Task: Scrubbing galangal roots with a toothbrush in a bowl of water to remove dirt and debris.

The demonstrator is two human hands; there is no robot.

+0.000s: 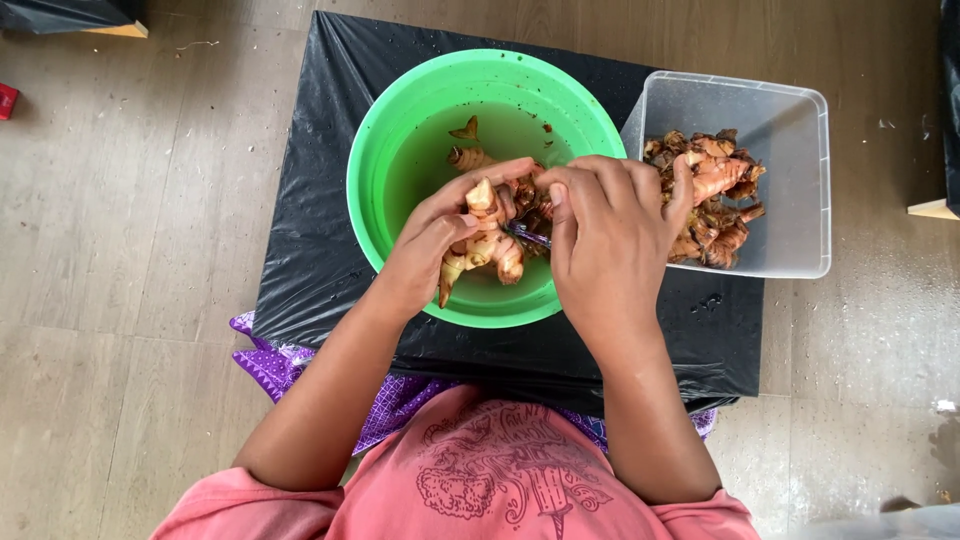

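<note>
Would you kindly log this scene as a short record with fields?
left hand: grips a knobbly pale root over the green bowl
right hand: holds a small blade against the root
bowl: holds water and loose root pieces
clear tub: brown unpeeled roots
surface: black plastic sheet

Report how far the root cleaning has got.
Done, it seems: a couple of pale pieces lie in the water of the green bowl. In hand: the left hand holds a branched root over the bowl while the right hand works on it. Left: a pile of brown roots in the clear tub.
</note>
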